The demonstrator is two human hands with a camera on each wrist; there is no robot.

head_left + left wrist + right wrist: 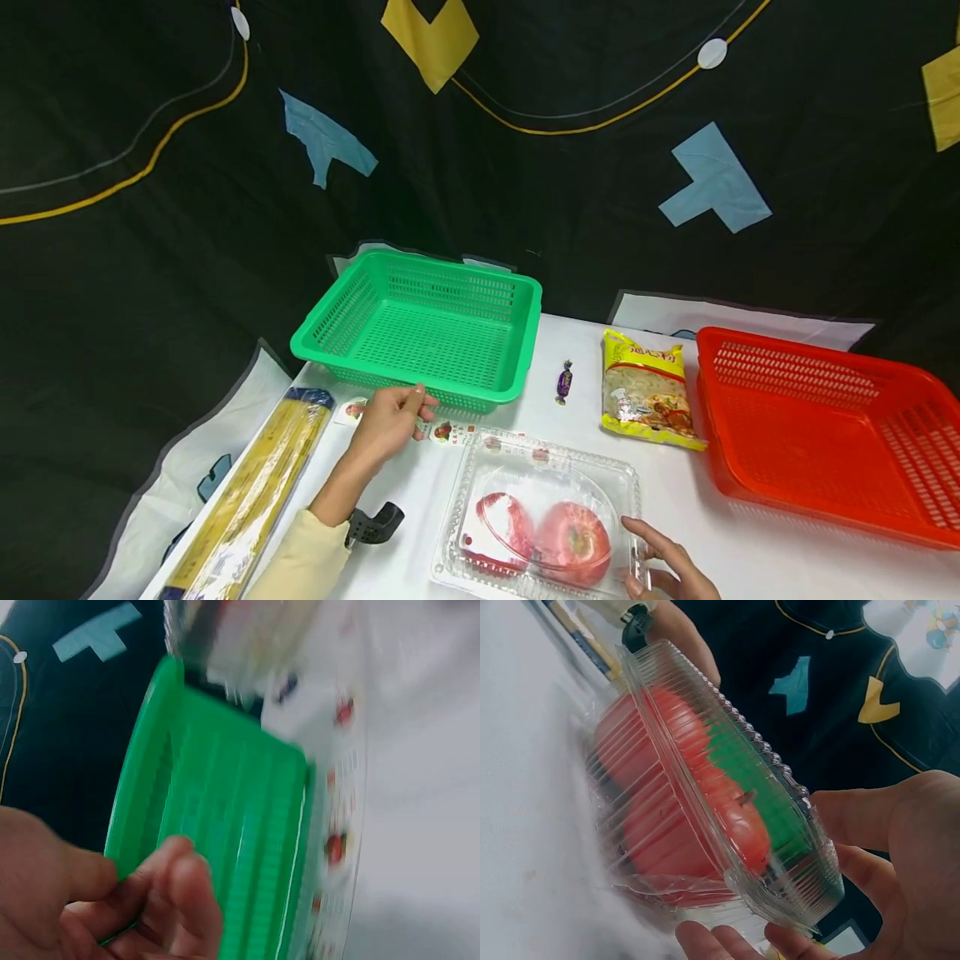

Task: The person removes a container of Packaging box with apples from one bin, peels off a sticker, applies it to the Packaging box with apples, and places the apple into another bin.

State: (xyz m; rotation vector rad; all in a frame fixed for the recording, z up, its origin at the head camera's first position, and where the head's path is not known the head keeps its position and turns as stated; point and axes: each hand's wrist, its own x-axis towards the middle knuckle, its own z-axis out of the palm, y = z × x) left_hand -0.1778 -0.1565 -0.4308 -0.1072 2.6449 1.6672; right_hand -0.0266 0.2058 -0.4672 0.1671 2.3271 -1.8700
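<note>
A clear plastic clamshell box [551, 454] holds red apples [573, 542] under its lid. My right hand [671, 567] grips its right end; in the right wrist view the fingers [870, 817] curve around the box's corner. Behind the box, my left hand [393, 421] hovers by the near rim of a green basket [442, 350], its fingers loosely curled with nothing visible between them. A strip with printed fruit labels [442, 432] lies under that hand; the left wrist view shows several prints [336, 847] along it.
A long pack of yellow noodles [255, 492] lies at the left. Right of the green basket are a purple wrapped candy [564, 383] and a yellow bag of pasta [648, 392]. The red basket [795, 433] stands at the far right. A dark cloth wall [525, 208] closes the back.
</note>
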